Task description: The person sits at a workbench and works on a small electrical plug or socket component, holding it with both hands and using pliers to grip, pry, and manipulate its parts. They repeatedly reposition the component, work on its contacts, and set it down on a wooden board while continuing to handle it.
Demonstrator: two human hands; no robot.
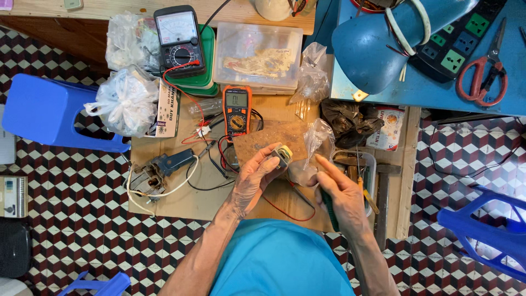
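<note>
Bench state: left hand (pixel 253 181) pinches a small yellow-and-grey electrical part (pixel 283 155) at its fingertips, raised over the brown work board (pixel 263 140). Right hand (pixel 342 194) is closed around a green-handled tool (pixel 330 211), forefinger extended toward the part; tip hidden. Orange digital multimeter (pixel 237 109) lies just behind, its red lead (pixel 287 212) trailing loose under the wrists, apparently not on the part. Judgement: part in hand, metering not yet under way.
</note>
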